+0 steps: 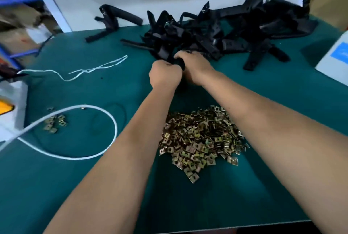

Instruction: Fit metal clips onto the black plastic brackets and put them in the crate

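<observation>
Left hand [163, 74] and right hand [192, 66] both clamp one bracket [180, 64] at 12 o'clock, likely pressing a clip on. Clips [202, 139] heaped at 6 o'clock, within reach.

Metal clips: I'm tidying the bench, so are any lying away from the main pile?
Yes. A few stray clips lie far left by the white cable, well apart from the main clip pile between the forearms.
</observation>
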Demonstrator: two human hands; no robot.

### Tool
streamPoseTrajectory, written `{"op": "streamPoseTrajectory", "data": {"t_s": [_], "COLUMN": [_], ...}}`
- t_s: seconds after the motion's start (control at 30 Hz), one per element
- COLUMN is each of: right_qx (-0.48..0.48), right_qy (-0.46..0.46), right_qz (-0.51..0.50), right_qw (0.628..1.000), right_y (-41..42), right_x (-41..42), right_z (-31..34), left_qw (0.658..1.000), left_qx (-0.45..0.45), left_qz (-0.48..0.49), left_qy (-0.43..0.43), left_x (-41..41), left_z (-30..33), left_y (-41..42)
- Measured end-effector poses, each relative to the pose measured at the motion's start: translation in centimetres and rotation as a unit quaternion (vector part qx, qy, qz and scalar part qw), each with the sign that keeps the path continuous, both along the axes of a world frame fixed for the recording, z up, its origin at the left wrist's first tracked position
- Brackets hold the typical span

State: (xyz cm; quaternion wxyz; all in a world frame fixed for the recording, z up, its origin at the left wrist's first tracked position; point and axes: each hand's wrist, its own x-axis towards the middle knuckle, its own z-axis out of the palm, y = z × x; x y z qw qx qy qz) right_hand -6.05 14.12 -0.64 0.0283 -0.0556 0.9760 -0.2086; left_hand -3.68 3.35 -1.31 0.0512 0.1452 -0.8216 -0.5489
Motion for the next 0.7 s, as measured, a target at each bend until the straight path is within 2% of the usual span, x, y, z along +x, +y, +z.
{"op": "streamPoseTrajectory", "data": {"t_s": [0.07, 0.23, 0.33, 0.43, 0.5, 0.57, 0.6, 0.67, 0.7], "right_qx": [0.003, -0.093, -0.143, -0.174, -0.226, -0.262, -0.233, -0.092, -0.025], "right_qy": [0.042, 0.147, 0.225, 0.237, 0.201, 0.154, 0.124, 0.029, -0.02], "right_qz": [-0.008, -0.07, -0.035, 0.066, 0.073, 0.056, 0.057, 0.081, 0.094], "right_qw": [0.999, 0.982, 0.963, 0.954, 0.95, 0.951, 0.963, 0.992, 0.995], "right_y": [-0.8, 0.1, 0.5, 1.2, 2.1, 3.2, 3.8, 4.6, 4.7], "right_x": [-0.4, 0.5, 2.5, 4.5, 5.5, 6.2, 6.3, 6.5, 6.8], "right_z": [-0.4, -1.1, -0.7, -0.2, 0.1, 0.4, 0.5, 0.8, 0.7], "left_qw": [0.996, 0.973, 0.953, 0.963, 0.958, 0.963, 0.97, 0.977, 0.972], "left_qx": [0.08, 0.229, 0.3, 0.265, 0.277, 0.236, 0.183, 0.027, -0.064], "left_qz": [0.007, 0.005, -0.043, -0.048, -0.045, -0.06, -0.066, -0.08, -0.087], "left_qy": [-0.025, -0.038, -0.024, 0.018, 0.06, 0.115, 0.145, 0.193, 0.207], "left_x": [-0.7, -1.2, -1.6, -1.5, -1.3, -1.3, -1.2, -0.5, 0.0], "left_z": [-0.5, -0.9, -0.4, 1.0, 2.0, 2.4, 2.4, 2.1, 1.8], "left_y": [-0.9, -1.5, -0.9, 0.3, 0.5, -0.1, -0.6, -1.8, -2.3]}}
